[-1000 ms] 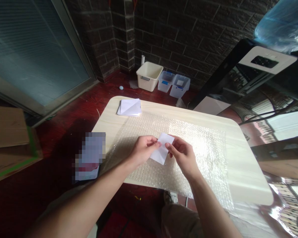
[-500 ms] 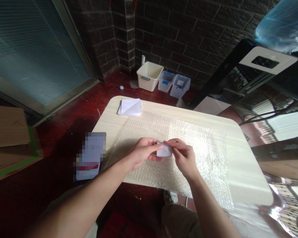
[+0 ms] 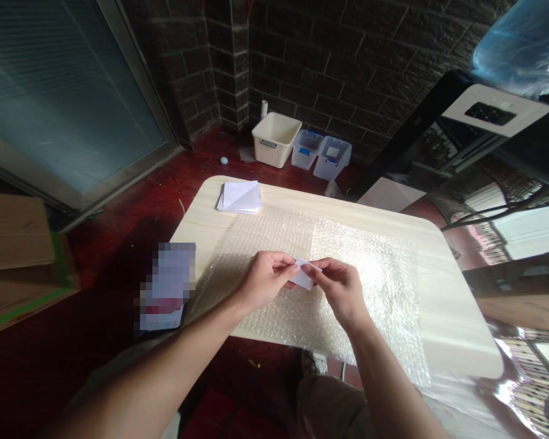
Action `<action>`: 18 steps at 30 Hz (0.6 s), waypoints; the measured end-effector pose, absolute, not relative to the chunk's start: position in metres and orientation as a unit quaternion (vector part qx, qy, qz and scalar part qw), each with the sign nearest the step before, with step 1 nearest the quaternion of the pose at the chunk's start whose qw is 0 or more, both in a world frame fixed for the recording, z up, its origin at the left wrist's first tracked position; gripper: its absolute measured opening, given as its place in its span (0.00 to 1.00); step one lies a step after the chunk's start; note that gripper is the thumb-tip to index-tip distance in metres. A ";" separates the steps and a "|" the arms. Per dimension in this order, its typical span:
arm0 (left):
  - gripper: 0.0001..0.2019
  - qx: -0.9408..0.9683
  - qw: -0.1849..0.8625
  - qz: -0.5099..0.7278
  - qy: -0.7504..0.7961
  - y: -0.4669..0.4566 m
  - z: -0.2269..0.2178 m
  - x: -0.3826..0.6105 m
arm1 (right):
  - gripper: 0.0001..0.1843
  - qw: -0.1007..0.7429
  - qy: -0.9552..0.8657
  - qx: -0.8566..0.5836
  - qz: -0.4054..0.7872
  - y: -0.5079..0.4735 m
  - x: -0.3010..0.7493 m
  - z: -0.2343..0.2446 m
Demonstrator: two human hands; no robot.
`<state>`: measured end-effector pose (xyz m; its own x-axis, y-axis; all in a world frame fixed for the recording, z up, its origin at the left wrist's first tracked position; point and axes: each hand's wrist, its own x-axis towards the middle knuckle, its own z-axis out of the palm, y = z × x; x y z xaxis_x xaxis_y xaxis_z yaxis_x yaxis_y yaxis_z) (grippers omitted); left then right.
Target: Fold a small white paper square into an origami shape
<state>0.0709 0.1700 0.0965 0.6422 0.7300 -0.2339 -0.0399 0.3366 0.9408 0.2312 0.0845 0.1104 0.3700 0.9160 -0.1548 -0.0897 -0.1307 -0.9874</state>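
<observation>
A small folded piece of white paper [image 3: 305, 280] is held between both hands above the middle of the table. My left hand [image 3: 269, 277] pinches its left edge, thumb on top and fingers partly behind it. On the other side my right hand [image 3: 341, 286] grips the upper right part with thumb and forefinger. Under the hands a sheet of bubble wrap [image 3: 375, 286] covers much of the pale wooden table [image 3: 462, 317]. A stack of white paper sheets [image 3: 240, 198] lies at the table's far left corner.
Beyond the table stand a cream basket [image 3: 269, 153] and two clear plastic boxes [image 3: 304, 157] on the dark red floor. To the right is a black water dispenser [image 3: 407, 152]. Cardboard boxes [image 3: 16, 244] are at the left, and a pixelated rectangular object [image 3: 171, 274] is beside the table.
The folded paper has turned and tilted between my hands. My left fingers have closed in to a pinch, and my right thumb has moved onto the paper's face.
</observation>
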 end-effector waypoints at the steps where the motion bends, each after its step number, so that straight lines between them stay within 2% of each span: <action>1: 0.09 0.519 0.745 0.256 0.333 0.170 0.096 0.071 | 0.15 0.562 -0.341 -0.605 0.449 0.084 0.232 0.111; 10: 0.08 0.607 0.697 0.236 0.299 0.165 0.094 0.070 | 0.17 0.539 -0.383 -0.605 0.443 0.083 0.232 0.110; 14: 0.08 0.571 0.731 0.218 0.304 0.165 0.093 0.071 | 0.19 0.545 -0.369 -0.613 0.438 0.083 0.231 0.111; 18: 0.12 0.519 0.764 0.210 0.321 0.170 0.097 0.070 | 0.19 0.562 -0.351 -0.614 0.429 0.084 0.232 0.112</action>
